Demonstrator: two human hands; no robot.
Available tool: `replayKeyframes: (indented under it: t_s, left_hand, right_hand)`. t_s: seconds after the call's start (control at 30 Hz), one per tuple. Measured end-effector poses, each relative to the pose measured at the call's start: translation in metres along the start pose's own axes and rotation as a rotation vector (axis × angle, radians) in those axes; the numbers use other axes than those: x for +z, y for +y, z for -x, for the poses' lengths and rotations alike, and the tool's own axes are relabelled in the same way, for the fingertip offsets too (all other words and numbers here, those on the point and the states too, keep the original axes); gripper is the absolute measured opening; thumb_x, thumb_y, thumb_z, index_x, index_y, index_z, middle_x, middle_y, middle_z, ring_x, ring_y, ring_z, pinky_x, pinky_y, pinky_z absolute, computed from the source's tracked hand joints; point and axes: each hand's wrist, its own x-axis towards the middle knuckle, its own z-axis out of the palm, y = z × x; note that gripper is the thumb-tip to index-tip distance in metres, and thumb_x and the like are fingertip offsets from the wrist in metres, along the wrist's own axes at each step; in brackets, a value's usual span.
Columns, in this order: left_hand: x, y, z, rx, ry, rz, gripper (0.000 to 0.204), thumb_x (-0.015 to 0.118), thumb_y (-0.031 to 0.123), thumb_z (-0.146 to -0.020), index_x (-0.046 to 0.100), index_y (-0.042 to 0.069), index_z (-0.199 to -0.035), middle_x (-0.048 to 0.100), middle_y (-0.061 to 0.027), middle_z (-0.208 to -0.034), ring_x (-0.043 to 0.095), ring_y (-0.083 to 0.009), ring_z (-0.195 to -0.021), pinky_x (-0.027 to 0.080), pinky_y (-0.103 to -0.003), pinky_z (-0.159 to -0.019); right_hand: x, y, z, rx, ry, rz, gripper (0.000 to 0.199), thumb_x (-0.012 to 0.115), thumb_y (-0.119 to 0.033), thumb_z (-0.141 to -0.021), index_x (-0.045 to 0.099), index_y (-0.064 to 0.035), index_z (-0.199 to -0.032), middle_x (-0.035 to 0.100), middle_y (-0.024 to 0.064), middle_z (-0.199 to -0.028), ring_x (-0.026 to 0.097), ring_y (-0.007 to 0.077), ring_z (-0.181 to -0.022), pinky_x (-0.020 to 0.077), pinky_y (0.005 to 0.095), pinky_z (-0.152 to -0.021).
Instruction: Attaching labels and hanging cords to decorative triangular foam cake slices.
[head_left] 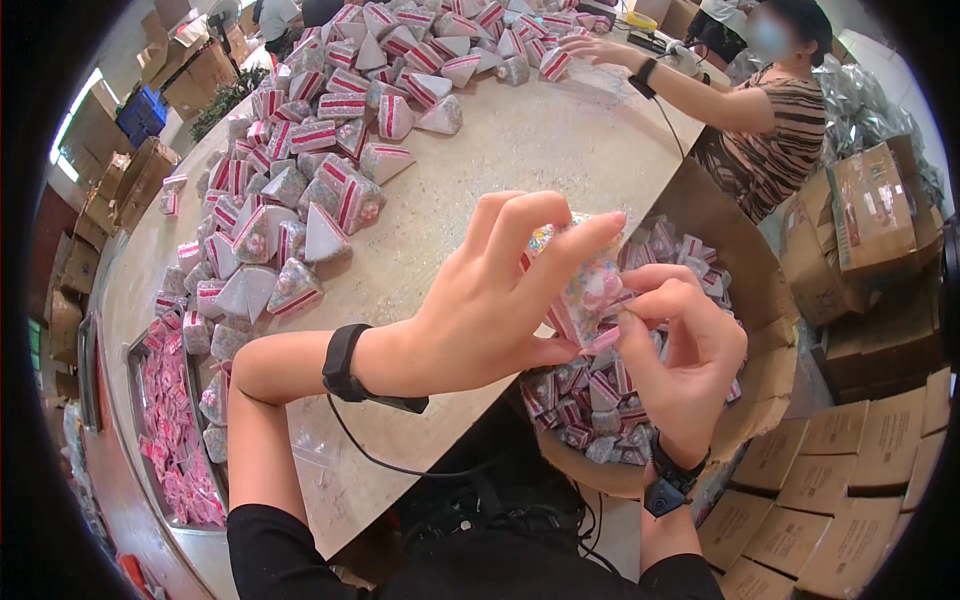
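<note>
A small clear packet (588, 285), filled with pastel sprinkles and a pink sweet, is held up between both hands above the near edge of the table (520, 150). The left hand (500, 290) is closed on the packet from the left: its fingers are laid over the top and front face, and the thumb is pressed under the lower edge. The right hand (685, 335) is closed in a pinch grip on the packet's lower right corner, thumb and forefinger meeting at the pink end. A black wristband is worn on each wrist, with a thin cable running from the left one.

Directly below the hands, an open cardboard box (760, 300) is seen, partly filled with finished triangular packets (590, 395) striped red and white. A large heap of similar packets (330, 130) is spread across the far and left part of the table. A metal tray (135, 400) holding pink items is placed at the table's left edge.

At the far right of the table, another person in a striped top (775, 130) is seated, one hand (585, 47) resting on the heap. Stacked cartons (860, 470) are noted at the right.
</note>
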Motion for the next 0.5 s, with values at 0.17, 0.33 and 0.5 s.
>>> replayKeyframes:
  t_s: [0.17, 0.33, 0.5]
  left_hand:
    - [0.0013, 0.001, 0.0, 0.023, 0.009, -0.048, 0.099, 0.09, 0.018, -0.046, 0.049, 0.013, -0.137, 0.039, -0.0114, -0.117, 0.046, -0.0304, -0.106, 0.044, -0.04, -0.088]
    - [0.0045, 0.001, 0.0001, 0.071, 0.046, -0.078, 0.096, 0.089, 0.017, -0.046, 0.052, 0.013, -0.134, 0.04, -0.0114, -0.118, 0.046, -0.0317, -0.107, 0.044, -0.041, -0.088]
    - [0.0065, 0.0014, 0.0032, 0.065, 0.033, -0.102, 0.095, 0.088, 0.016, -0.045, 0.053, 0.012, -0.133, 0.04, -0.0115, -0.118, 0.045, -0.0328, -0.108, 0.045, -0.041, -0.087]
  right_hand:
    - [-0.002, -0.0042, 0.0002, 0.049, -0.012, -0.015, 0.011, 0.064, 0.012, -0.071, 0.063, 0.0033, -0.078, 0.066, 0.0144, -0.09, 0.059, 0.0093, -0.073, 0.0488, 0.0218, -0.064]
    - [-0.0038, -0.0026, 0.0008, 0.043, -0.009, -0.052, 0.011, 0.064, 0.012, -0.071, 0.063, 0.0033, -0.078, 0.065, 0.0144, -0.091, 0.059, 0.0096, -0.073, 0.0488, 0.0219, -0.065]
    - [-0.0038, 0.0005, 0.0021, 0.034, -0.036, -0.021, 0.011, 0.063, 0.012, -0.072, 0.063, 0.0035, -0.079, 0.065, 0.0144, -0.094, 0.059, 0.0085, -0.075, 0.0486, 0.0213, -0.066]
